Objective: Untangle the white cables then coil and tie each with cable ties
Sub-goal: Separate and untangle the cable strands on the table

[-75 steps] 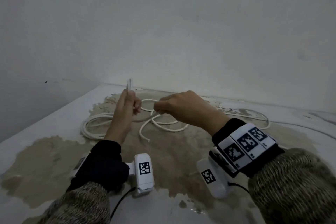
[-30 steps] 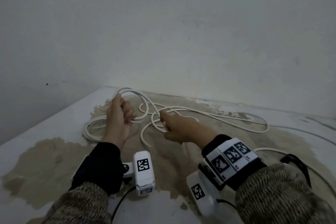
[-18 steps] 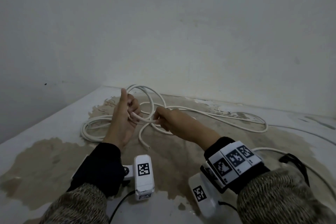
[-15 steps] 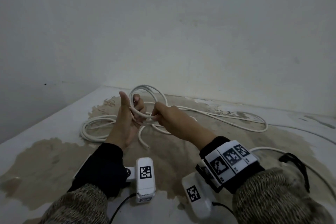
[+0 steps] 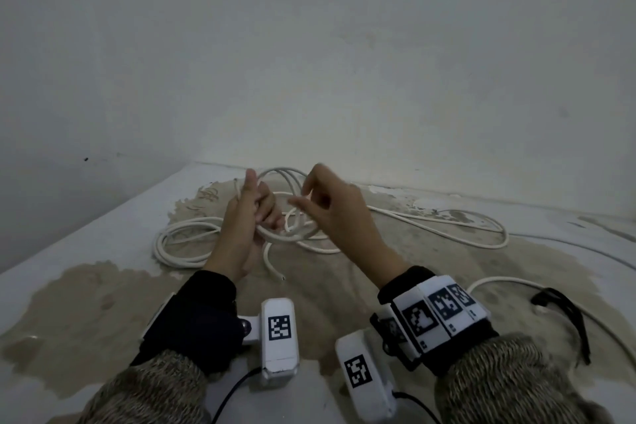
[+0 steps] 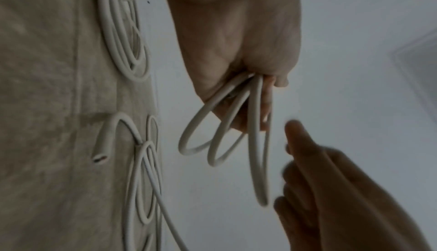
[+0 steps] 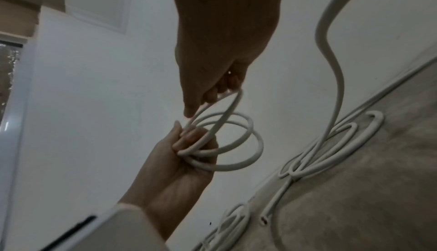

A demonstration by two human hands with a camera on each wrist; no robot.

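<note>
My left hand (image 5: 247, 217) is raised above the floor and grips a small coil of white cable (image 5: 285, 170) of about three loops; the left wrist view shows the loops (image 6: 255, 152) hanging from its fingers. Just right of it is my right hand (image 5: 323, 203), index and thumb stretched out. In the right wrist view its other fingers (image 7: 220, 88) curl over the top strand of the coil (image 7: 260, 142). The rest of this cable (image 5: 504, 234) trails over the floor to the right. A second white cable (image 5: 165, 244) lies coiled at the left.
A cut cable end (image 5: 280, 277) lies on the floor below my hands. A black cable tie (image 5: 568, 317) lies at the right beside another white strand (image 5: 499, 280). The white floor has bare beige patches (image 5: 103, 303). Walls close it in behind and on the left.
My right hand has carried further loops of cable to my left hand, which held only the cable end before. The right hand has now lifted a little, with index and thumb spread.
</note>
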